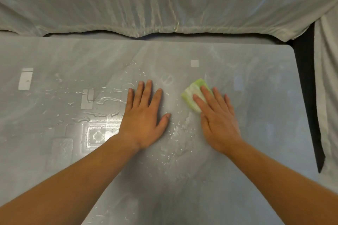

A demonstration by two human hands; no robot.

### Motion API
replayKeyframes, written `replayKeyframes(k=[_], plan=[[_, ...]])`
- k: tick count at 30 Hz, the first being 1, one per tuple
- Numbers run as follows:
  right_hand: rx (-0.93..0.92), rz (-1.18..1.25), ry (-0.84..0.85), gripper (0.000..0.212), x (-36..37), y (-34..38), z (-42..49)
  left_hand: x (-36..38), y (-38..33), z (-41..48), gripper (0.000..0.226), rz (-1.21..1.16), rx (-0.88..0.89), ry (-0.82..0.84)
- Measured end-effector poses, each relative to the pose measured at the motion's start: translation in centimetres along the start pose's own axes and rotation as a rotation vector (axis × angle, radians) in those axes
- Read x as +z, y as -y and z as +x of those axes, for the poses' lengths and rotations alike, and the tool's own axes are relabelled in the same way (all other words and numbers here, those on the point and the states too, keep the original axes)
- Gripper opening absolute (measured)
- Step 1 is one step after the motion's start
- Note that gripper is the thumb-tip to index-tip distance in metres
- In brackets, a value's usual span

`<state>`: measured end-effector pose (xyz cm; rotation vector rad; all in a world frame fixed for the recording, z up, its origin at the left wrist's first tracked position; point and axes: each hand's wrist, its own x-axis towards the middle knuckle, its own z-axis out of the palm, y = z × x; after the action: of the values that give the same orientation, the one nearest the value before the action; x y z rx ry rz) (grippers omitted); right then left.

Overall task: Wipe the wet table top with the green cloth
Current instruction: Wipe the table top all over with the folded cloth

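A folded green cloth lies on the glossy grey table top, right of the middle. My right hand presses flat on it, fingers spread, covering its near right part. My left hand rests flat on the table just left of it, fingers apart, holding nothing. Water drops and puddles spread over the surface left of my left hand. More drops lie between and below my two hands.
A surface draped in pale wrinkled fabric runs along the table's far edge. The same kind of fabric hangs at the right, past a dark gap beside the table's right edge.
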<state>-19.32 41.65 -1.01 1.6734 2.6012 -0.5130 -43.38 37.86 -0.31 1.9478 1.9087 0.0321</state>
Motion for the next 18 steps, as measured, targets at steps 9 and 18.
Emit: replayKeyframes(k=[9,18], plan=[[-0.031,-0.016,0.014,0.055,2.1,4.7,-1.9,0.6,0.5,-4.2,0.072,0.052,-0.103,0.065],[-0.141,-0.09,-0.002,0.054,1.3,6.6,6.3,0.6,1.0,-4.2,0.075,0.003,-0.086,0.061]])
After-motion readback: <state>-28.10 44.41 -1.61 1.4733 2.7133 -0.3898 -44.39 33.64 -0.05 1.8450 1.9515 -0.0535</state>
